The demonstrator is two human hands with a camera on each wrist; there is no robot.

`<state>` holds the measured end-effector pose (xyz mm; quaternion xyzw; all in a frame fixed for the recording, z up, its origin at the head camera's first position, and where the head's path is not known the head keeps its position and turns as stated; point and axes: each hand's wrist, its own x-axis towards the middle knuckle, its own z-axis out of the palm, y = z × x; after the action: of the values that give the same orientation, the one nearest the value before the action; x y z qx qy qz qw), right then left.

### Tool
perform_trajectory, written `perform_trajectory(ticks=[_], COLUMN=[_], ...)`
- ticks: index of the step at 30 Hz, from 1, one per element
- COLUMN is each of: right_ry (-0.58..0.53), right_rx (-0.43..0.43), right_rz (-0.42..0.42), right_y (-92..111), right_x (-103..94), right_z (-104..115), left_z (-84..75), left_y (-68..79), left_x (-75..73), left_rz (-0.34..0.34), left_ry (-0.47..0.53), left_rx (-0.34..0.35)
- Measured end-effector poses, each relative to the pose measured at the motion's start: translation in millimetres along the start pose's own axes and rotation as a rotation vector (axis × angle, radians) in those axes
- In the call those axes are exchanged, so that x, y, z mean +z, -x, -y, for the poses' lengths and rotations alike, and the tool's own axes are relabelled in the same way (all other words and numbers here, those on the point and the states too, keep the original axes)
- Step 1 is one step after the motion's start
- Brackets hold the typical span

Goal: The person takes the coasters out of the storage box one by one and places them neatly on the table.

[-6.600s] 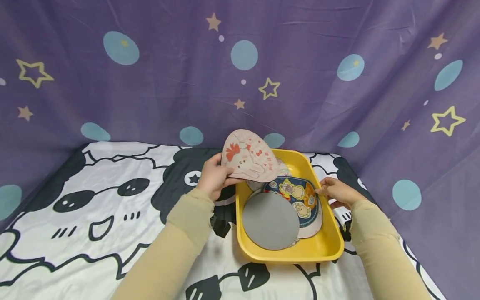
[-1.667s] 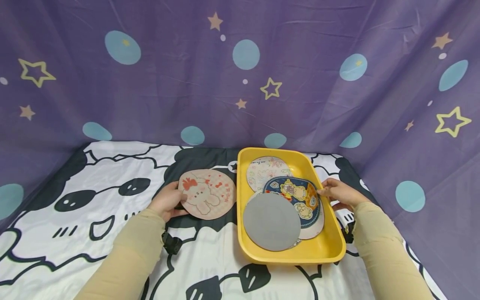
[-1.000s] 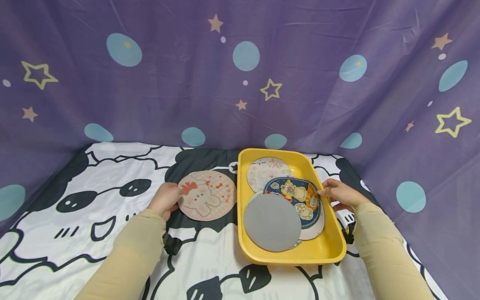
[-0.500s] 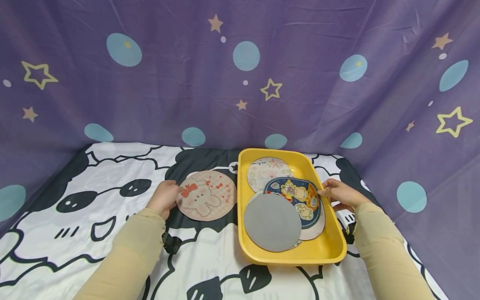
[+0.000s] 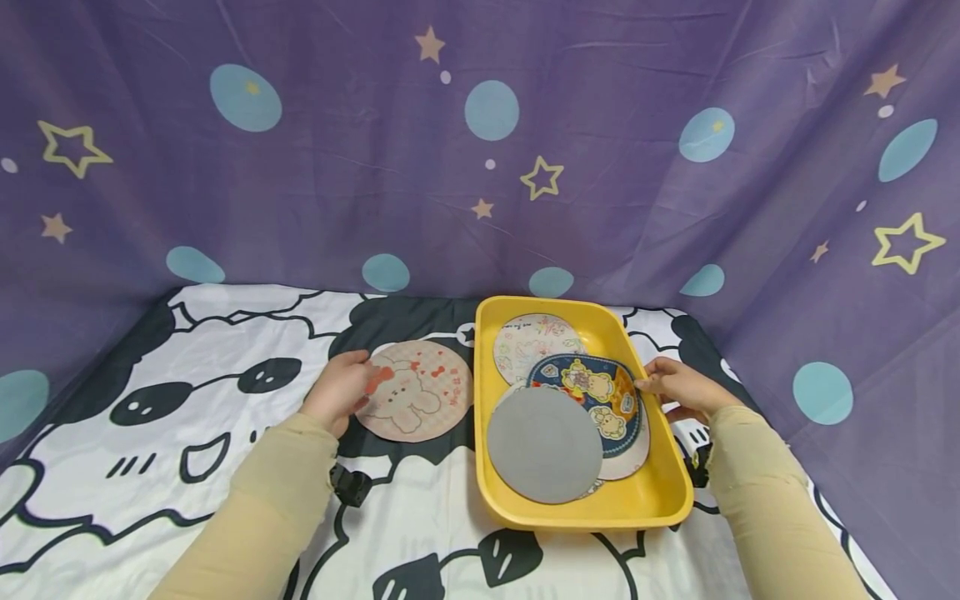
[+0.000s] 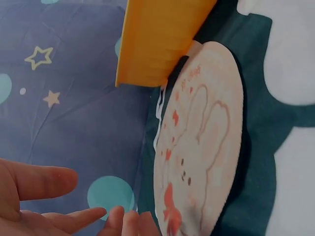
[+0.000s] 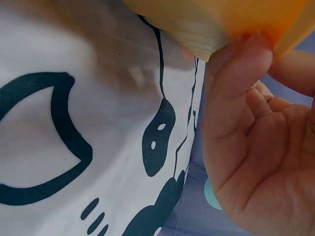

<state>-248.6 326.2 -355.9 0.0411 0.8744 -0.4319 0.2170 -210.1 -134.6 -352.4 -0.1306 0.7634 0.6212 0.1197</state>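
Note:
A round pink mouse pad (image 5: 414,392) with a rabbit print lies flat on the cloth, left of the yellow tray (image 5: 585,515). My left hand (image 5: 339,387) hovers at its left edge, overlapping the rim in the head view. The left wrist view shows the thumb (image 6: 49,182) well apart from the fingers, nothing between them. My right hand (image 5: 678,385) grips the tray's right rim, thumb on one side and fingers on the other. Inside the tray are a grey disc (image 5: 544,446), a navy bear-print pad (image 5: 611,400) and a pale patterned pad (image 5: 536,342), partly overlapping.
A white and black cartoon cloth (image 5: 217,450) covers the surface. Behind it hangs a purple curtain (image 5: 337,167) with stars and dots, reaching along the right side too. Other pads peek out beneath the navy one.
Since the oldest frame, my left hand has brought the pink mouse pad left out of the tray's area and laid it down. It has now let go; the right hand stays put.

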Motion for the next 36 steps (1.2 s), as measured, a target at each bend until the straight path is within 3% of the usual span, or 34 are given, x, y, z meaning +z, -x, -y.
perform_trajectory(ticks=[11, 36], right_ry=[-0.002, -0.014], right_rx=[-0.005, -0.021], right_rz=[0.002, 0.008], right_y=[0.1, 0.7], right_x=[-0.4, 0.9], right_z=[-0.9, -0.7], left_z=[-9.8, -33.6], left_y=[7.7, 10.3], left_x=[5.8, 21.7], left_rz=[0.037, 0.082], left_ry=[0.048, 0.140], left_rx=[0.063, 0.102])
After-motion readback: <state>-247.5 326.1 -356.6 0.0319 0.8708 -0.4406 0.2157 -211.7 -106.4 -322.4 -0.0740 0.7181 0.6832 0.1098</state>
